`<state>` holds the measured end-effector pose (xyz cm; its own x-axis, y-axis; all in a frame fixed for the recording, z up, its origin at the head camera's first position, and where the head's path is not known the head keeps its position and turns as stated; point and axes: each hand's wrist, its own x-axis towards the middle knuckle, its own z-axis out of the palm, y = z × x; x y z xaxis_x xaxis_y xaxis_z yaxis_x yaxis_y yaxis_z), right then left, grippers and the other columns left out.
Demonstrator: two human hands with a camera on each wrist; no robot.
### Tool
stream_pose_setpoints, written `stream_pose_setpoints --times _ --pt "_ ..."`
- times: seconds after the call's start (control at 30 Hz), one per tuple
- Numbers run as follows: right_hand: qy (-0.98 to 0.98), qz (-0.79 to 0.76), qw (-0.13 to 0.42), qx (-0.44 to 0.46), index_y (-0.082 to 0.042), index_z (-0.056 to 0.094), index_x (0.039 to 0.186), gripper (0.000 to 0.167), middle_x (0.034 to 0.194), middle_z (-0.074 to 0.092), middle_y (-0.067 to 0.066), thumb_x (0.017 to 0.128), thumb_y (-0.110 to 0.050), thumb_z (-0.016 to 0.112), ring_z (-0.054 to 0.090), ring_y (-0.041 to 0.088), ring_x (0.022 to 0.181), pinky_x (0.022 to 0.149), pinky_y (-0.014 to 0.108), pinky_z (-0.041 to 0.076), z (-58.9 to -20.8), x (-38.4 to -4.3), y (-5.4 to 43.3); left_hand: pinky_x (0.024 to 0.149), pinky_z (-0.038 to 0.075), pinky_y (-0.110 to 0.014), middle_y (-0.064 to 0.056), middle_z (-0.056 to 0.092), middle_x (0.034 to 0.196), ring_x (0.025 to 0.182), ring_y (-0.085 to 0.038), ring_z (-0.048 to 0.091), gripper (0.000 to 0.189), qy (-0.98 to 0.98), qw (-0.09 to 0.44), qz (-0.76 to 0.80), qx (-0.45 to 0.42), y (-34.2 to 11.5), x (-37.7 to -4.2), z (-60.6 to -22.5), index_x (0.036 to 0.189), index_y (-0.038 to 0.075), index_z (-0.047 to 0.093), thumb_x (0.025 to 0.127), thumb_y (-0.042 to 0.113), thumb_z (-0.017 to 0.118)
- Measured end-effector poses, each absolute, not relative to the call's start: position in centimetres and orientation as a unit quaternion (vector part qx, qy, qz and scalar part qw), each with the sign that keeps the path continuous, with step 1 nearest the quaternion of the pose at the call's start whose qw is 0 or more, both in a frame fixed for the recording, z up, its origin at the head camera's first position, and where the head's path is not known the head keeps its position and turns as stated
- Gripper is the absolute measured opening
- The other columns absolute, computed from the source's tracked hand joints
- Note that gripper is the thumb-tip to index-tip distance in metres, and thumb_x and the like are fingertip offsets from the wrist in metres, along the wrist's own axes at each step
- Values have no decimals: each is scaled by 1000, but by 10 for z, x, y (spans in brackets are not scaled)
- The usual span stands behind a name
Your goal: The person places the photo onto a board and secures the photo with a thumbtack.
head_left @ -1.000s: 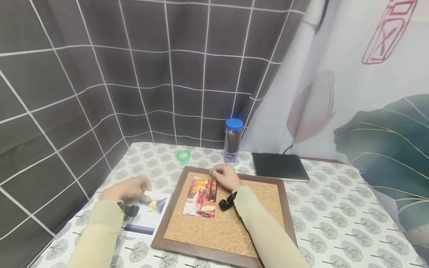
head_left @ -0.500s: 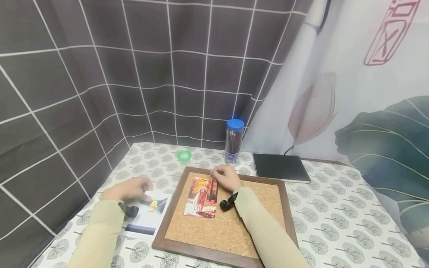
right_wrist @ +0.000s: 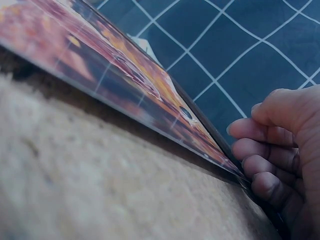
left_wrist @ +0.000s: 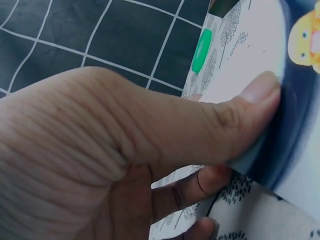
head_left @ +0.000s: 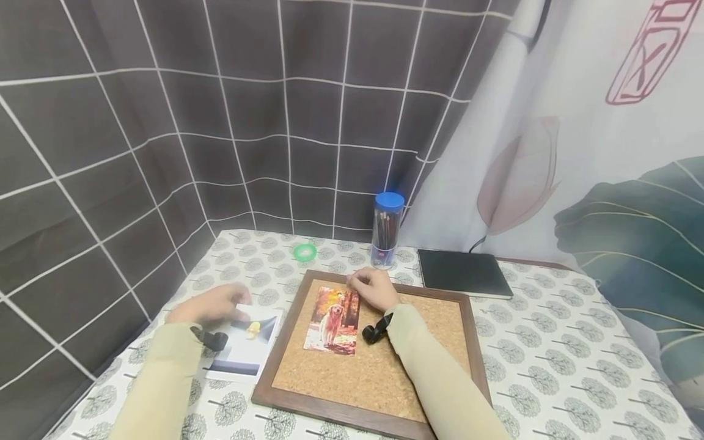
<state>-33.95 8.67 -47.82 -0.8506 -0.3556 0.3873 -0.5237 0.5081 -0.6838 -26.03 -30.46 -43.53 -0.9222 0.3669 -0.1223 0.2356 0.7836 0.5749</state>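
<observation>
My left hand (head_left: 211, 304) pinches the upper left edge of a duck photo (head_left: 236, 351), which lies left of the cork board (head_left: 352, 385). In the left wrist view the thumb (left_wrist: 215, 117) is over the photo's face, close to the yellow duck, and fingers show below its edge. A golden retriever photo (head_left: 332, 324) sits on the upper left of the framed cork. My right hand (head_left: 376, 288) rests at the board's top edge, by that photo's upper right corner. Its fingers (right_wrist: 267, 162) are loosely curled, and nothing shows between them.
A green tape roll (head_left: 304, 252) lies behind the board. At the back stand a clear, blue-lidded jar (head_left: 387, 231) of thin sticks and, to its right, a flat black book (head_left: 464, 273). Dark grid cloth (head_left: 247, 116) hangs behind the table.
My left thumb has come down onto the duck photo, which has shifted slightly and tilted. The right hand and the dog photo stay in place. The head view has moved a little.
</observation>
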Motion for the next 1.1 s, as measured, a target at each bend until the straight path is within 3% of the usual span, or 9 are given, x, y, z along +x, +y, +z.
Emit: stream_pose_setpoints --times 0.23,0.57,0.93,1.1 --pt "-863 426 96 254 -19 77 83 16 94 74 -3 95 -26 69 68 14 94 92 36 51 -479 -340 87 96 46 -51 1 68 101 98 -21 61 29 931 107 307 165 -306 -260 -435 104 10 68 81 23 80" --pt "-863 424 103 256 -19 76 81 17 94 74 -2 95 -25 69 68 15 93 92 37 52 -478 -338 87 89 46 -41 5 66 90 88 -16 60 22 921 97 329 185 -314 -265 -443 95 14 70 82 29 80" --pt "-863 420 107 261 -21 76 82 15 93 73 -4 94 -24 69 68 14 94 92 37 52 -482 -341 87 91 44 -44 1 65 87 86 -19 60 14 907 97 359 199 -317 -264 -446 92 12 71 84 21 78" --pt "-863 420 102 263 -20 76 82 15 94 73 -4 94 -24 68 68 14 95 93 37 52 -479 -338 87 89 45 -40 4 66 87 85 -16 60 13 910 99 344 209 -317 -265 -446 93 15 70 85 23 77"
